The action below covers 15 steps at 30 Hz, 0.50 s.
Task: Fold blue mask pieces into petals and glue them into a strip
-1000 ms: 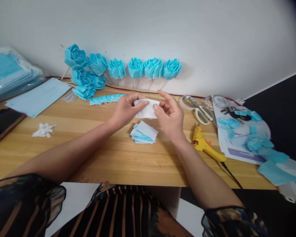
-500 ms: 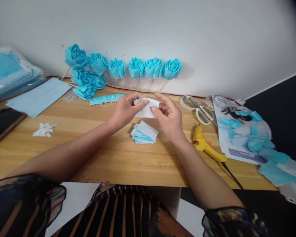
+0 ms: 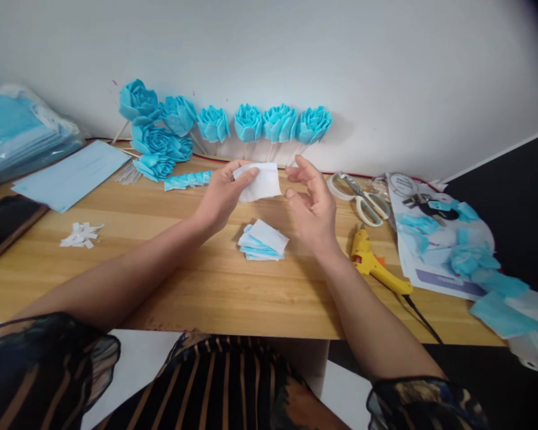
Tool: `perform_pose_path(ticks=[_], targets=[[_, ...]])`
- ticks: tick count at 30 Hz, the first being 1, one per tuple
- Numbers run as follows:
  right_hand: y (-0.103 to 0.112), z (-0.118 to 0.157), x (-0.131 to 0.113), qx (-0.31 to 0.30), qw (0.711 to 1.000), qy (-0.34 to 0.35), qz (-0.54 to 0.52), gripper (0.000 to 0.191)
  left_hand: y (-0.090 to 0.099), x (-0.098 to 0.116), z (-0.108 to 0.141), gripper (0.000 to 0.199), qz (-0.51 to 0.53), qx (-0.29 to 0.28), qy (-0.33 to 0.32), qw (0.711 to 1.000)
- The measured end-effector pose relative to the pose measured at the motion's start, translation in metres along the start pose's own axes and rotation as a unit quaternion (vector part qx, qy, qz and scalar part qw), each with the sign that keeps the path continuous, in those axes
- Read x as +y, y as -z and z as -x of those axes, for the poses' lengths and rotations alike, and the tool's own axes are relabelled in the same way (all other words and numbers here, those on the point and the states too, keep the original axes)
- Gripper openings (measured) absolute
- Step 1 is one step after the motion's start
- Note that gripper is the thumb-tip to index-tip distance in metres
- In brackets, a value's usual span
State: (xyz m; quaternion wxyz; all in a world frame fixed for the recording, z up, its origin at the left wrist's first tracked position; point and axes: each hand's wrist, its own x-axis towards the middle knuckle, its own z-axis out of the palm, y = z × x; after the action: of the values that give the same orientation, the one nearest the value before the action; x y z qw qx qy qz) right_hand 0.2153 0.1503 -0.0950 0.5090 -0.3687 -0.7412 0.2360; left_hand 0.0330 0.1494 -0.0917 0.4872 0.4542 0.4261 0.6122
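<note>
Between thumb and fingers, my left hand (image 3: 224,194) pinches a small white sheet of thin fabric (image 3: 265,181) by its left side, above the table. Just to the right of that sheet is my right hand (image 3: 312,206), its thumb and fingers apart and nothing between them. Below the hands lies a small pile of pale blue and white pieces (image 3: 262,240), loosely stacked at different angles. Behind my left hand, a strip of folded blue pieces (image 3: 186,180) is partly hidden.
Blue fabric flowers on sticks (image 3: 248,123) lean along the wall. On the right lie a yellow glue gun (image 3: 379,269), scissors (image 3: 371,208) and a paper with blue scraps (image 3: 430,275). White scraps (image 3: 81,235), a phone (image 3: 4,224) and pale blue sheets (image 3: 72,174) are at left.
My right hand has let go of the white sheet, and its fingers have spread apart. My left hand has shifted slightly left with the sheet, which now shows more of its surface.
</note>
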Motion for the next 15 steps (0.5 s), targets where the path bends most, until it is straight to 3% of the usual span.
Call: perform_pose_path(ticks=[4,6,15], targets=[[0.001,-0.001,-0.003,-0.042,0.982,0.136,0.125,0.05,-0.001,-0.001,0.001,0.024,0.022,-0.028,0.016,0.999],[0.0,0.0,-0.001,-0.053,0.973,0.164,0.153,0.049,-0.001,-0.001,0.001,0.023,0.025,-0.041,0.016,0.999],[-0.002,-0.001,0.006,-0.036,0.982,0.125,0.134,0.017,0.0,-0.003,0.0,0.022,0.008,-0.044,0.031,0.999]])
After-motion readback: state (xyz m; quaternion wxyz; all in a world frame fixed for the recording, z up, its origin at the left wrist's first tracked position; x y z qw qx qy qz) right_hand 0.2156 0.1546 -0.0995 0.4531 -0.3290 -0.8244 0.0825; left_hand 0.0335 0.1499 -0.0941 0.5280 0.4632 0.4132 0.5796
